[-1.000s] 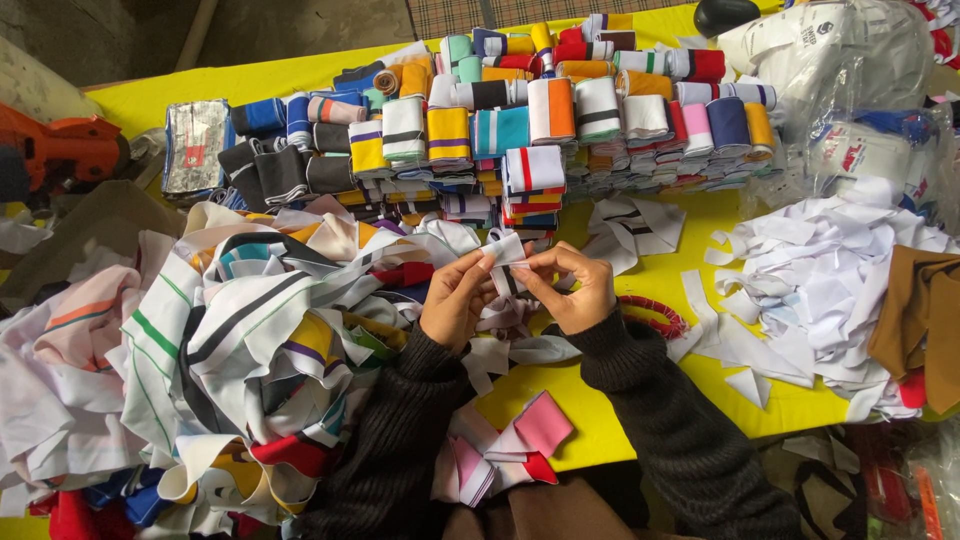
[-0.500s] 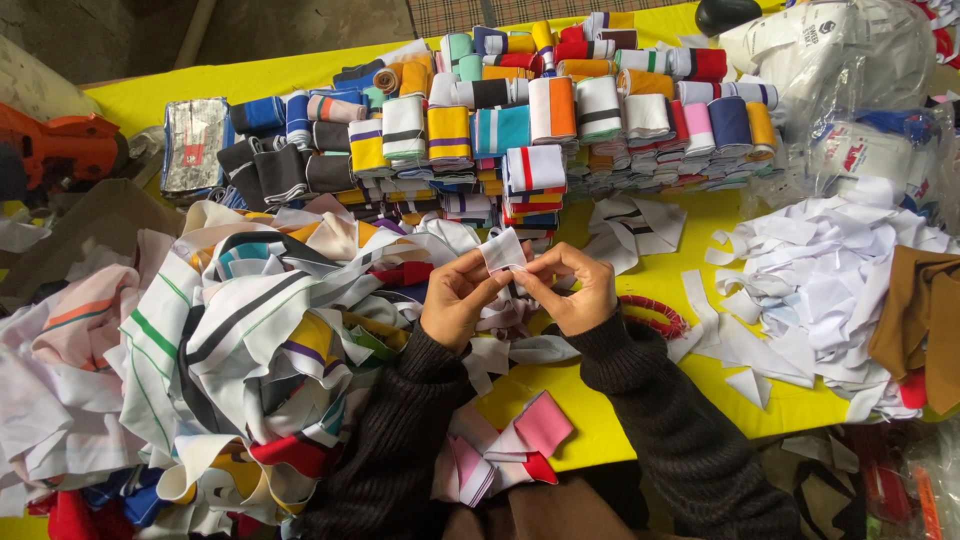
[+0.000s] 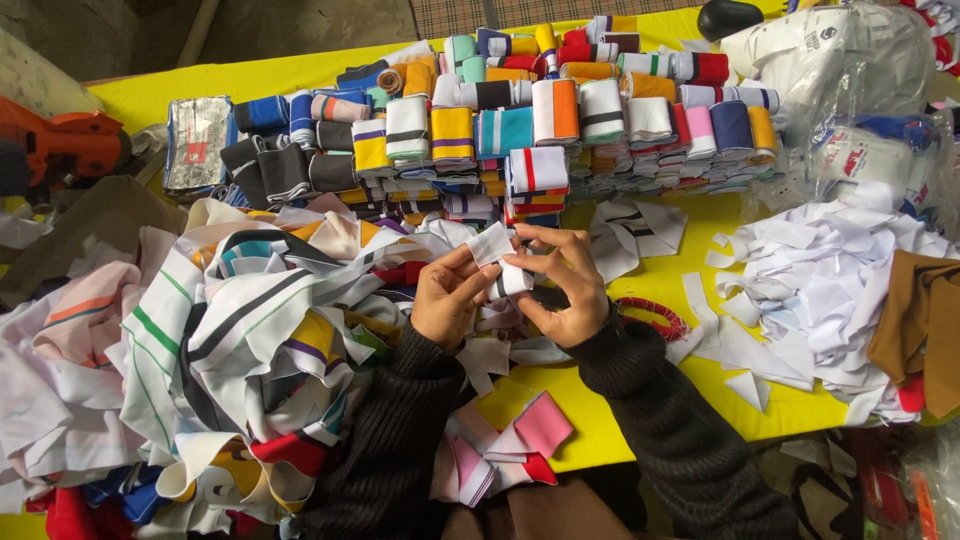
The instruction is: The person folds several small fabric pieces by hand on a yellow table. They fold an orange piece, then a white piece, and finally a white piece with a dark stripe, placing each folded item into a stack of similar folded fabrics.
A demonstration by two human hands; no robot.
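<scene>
barely shifted since earlier frame: white fabric strip (image 3: 497,255) pinched between both hands, mid-surface, near stacked folded bands (image 3: 540,125). left hand (image 3: 450,300) fingers closed on lower end; right hand (image 3: 560,285) thumb and fingers closed on upper fold. strip looks light, soft, floppy; best gripped at ends. loose striped heap (image 3: 230,330) toward left edge, white scraps (image 3: 820,290) toward right edge.

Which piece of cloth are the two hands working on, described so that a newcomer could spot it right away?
Start at the yellow table and find the rows of folded striped bands along its far side. Just in front of them, the left hand and right hand meet over a small white strip. Unlike the striped pieces around it, it is plain white and lifted off the table.
</scene>
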